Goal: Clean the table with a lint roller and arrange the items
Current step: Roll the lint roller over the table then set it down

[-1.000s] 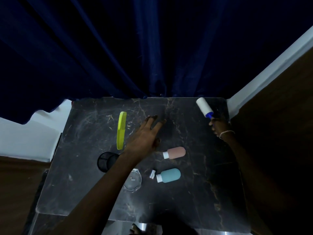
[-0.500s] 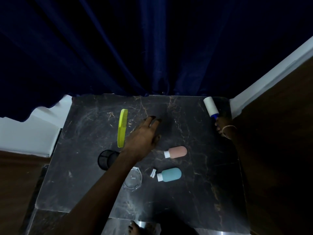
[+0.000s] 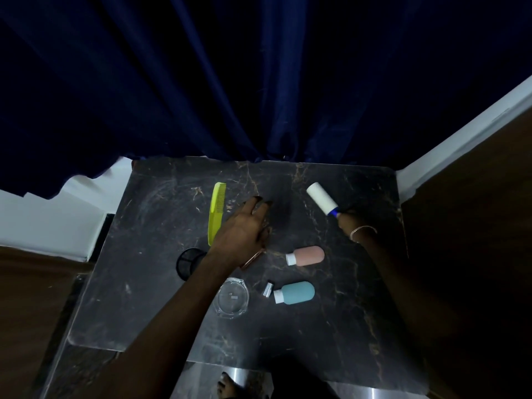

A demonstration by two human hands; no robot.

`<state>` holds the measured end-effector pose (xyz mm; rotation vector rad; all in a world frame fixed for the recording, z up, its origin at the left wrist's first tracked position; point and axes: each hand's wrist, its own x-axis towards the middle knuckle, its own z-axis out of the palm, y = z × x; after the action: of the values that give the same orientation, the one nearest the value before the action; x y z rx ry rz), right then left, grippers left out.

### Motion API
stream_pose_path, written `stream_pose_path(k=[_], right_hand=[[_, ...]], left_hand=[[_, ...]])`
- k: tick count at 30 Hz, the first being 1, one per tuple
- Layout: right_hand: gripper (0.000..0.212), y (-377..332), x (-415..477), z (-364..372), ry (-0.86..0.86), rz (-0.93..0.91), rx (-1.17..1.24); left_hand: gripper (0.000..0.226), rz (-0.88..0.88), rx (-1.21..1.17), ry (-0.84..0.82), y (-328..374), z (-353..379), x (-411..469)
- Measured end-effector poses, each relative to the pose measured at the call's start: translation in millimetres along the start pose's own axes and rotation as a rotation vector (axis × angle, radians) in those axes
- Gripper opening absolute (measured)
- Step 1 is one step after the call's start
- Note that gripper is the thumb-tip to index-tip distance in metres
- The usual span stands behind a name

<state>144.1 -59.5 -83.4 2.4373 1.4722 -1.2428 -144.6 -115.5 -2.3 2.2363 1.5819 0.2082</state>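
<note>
Two bare hands are over a dark marble worktop (image 3: 161,283) veined in pale brown. The left hand (image 3: 243,231) lies palm down near the middle of the worktop, fingers spread loosely and holding nothing; a thin copper-coloured bangle (image 3: 252,259) sits at its wrist. The right hand (image 3: 347,224), a thin metal bracelet (image 3: 363,230) on its wrist, is closed around the blue handle of a lint roller (image 3: 321,202); the roller's white cylindrical head slants toward the far edge, and whether it touches the stone cannot be told.

Just left of the left hand lies a flat yellow-green plastic comb (image 3: 216,211), lengthwise toward the far edge, its teeth facing the hand. Partly hidden under the left forearm stands a round black mesh cup (image 3: 187,262). Nearer the front edge sits a clear glass dish (image 3: 232,298) with thick faceted walls. To its right lie a small silver metal cap (image 3: 267,290) and, just beside it, a soft-looking teal travel bottle (image 3: 296,292) on its side with a white cap. A matching pink travel bottle (image 3: 307,255) lies parallel, closer to the hands. Folds of dark blue curtain (image 3: 230,82) hang behind the far edge.
</note>
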Motion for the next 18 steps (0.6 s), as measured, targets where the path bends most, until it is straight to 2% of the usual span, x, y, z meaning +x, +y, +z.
stream_pose_path(k=[2,11,18], right_hand=[[0.040,-5.6,-9.5,9.5,0.038,-0.014,0.031],[0.041,-2.9,-25.7,32.6,-0.044,-0.099,-0.073],[0.042,-2.9,-9.3,5.7,0.141,-0.099,-0.133]], left_hand=[[0.061,-0.001,0.001,-0.005,-1.2,-0.1,-2.0],[0.061,-0.003,0.012,-0.020,3.6,1.9,-5.0],[0.057,-0.004,0.029,-0.038,6.0,6.3,-6.1]])
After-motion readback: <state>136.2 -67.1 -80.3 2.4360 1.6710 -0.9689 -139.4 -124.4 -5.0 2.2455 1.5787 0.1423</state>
